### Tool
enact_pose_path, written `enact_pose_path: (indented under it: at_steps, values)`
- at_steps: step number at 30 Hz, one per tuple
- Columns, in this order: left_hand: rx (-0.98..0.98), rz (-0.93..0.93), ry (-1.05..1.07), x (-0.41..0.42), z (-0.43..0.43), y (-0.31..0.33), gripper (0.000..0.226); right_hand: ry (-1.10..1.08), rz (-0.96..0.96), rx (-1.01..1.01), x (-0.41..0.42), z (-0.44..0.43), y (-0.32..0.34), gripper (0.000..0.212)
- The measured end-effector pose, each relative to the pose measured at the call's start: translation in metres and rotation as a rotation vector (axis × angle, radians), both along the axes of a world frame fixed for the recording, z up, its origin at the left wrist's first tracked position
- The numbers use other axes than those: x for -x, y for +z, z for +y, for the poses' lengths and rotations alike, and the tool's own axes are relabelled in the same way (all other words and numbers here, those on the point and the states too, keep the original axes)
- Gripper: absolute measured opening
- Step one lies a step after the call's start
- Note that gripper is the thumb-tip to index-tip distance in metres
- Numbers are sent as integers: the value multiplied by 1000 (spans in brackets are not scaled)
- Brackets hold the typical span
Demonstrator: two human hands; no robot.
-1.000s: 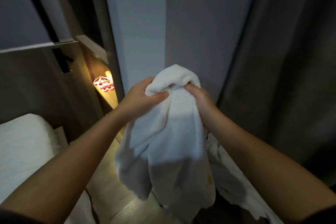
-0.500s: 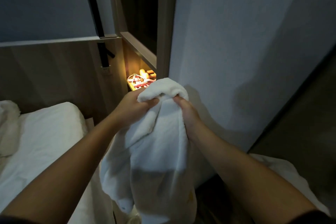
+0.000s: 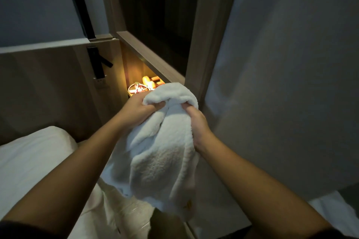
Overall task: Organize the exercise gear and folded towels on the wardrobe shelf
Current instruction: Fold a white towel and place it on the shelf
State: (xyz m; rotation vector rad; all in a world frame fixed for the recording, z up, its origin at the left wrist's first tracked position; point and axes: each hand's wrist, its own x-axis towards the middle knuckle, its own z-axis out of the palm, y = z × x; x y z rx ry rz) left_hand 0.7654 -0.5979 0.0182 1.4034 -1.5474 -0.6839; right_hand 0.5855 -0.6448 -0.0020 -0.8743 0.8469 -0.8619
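Bed (image 3: 35, 161): white bedding is lying at your lower left, beneath your left forearm.
Towel (image 3: 163, 159): a white fluffy towel is hanging loose and bunched between your hands, not folded; its lower end is drooping toward the bed edge.
Left hand (image 3: 136, 111): your fingers (image 3: 155, 105) are gripping the towel's top fold, as they were a second ago.
Right hand (image 3: 196, 124): it is clutching the same top fold from the other side, fingers curled into the cloth.
Shelf (image 3: 134, 70): the lit wardrobe shelf is showing just behind the towel's top; it was well left of your hands a second ago, so you are turning toward it.
Exercise gear (image 3: 143, 85): small red, white and orange pieces are sitting on that shelf, too small to identify.
Meaning: you are probably bringing the towel to the shelf, but it likely needs folding first.
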Motion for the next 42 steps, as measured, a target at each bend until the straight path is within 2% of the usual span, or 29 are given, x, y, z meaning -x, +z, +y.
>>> enact_pose_path:
  at_steps: [2, 6, 15, 16, 19, 22, 26, 31, 33, 36, 39, 42]
  values:
    - [25, 13, 20, -10, -13, -1, 20, 33, -14, 25, -9, -15, -1, 28]
    - [11, 23, 82, -24, -35, -8, 14, 82, 6, 24, -25, -40, -7, 38]
    - [-7, 34, 93, -76, -94, -4, 22, 132, -30, -24, -75, -105, -20, 40]
    - [-21, 20, 78, -88, -108, -3, 22, 130, -29, -35, -87, -115, -22, 41]
    - [-83, -45, 18, -132, -157, -5, 5, 131, -22, -45, -127, -146, -30, 40]
    - [-138, -126, -79, -181, -206, -8, 6, 69, -46, -68, -167, -176, -47, 36]
    - [-210, -226, -239, -234, -259, -6, 7, -68, -67, -126, -221, -202, -61, 48]
    - [-254, -190, -394, -269, -303, -9, 13, -209, -72, -145, -258, -224, -66, 61]
    - [-262, -166, -417, -274, -315, -16, 6, -238, -69, -149, -262, -230, -70, 64]
    - [-260, -140, -458, -273, -324, -33, 16, -262, -90, -142, -263, -234, -85, 53]
    - [-256, -134, -471, -273, -326, -61, 4, -298, -102, -121, -263, -226, -104, 42]
    - [-239, -117, -532, -276, -322, -96, 14, -326, -68, -67, -266, -211, -126, 34]
